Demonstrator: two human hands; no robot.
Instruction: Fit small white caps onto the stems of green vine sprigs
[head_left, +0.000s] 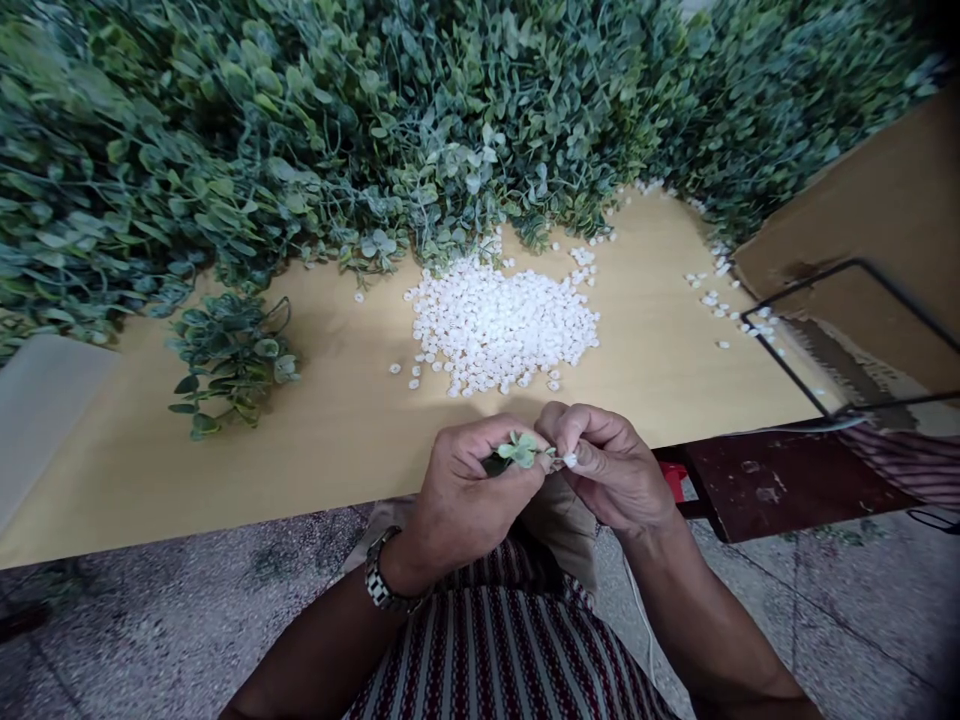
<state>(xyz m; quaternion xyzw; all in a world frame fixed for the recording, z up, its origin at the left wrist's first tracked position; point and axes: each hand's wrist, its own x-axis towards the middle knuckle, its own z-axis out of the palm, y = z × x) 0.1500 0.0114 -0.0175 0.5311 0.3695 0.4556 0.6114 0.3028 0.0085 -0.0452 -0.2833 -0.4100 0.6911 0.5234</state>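
Note:
My left hand (480,490) is closed around a small leafy artificial sprig (519,450), whose pale green leaves poke out above the thumb. Pinched between thumb and fingers of my right hand (615,470) is a small white plastic ring (570,460), at the sprig's stem end. Both hands meet just over the table's near edge. Beyond them lies a heap of the same white rings (502,325). Much of the sprig is hidden inside my left hand.
A thick bank of artificial greenery (360,120) covers the table's far side. One loose leafy bunch (236,360) lies at left, near a pale sheet (52,420). At right stand a cardboard box (870,230) and a black wire frame (787,365). Stray rings dot the table (337,430).

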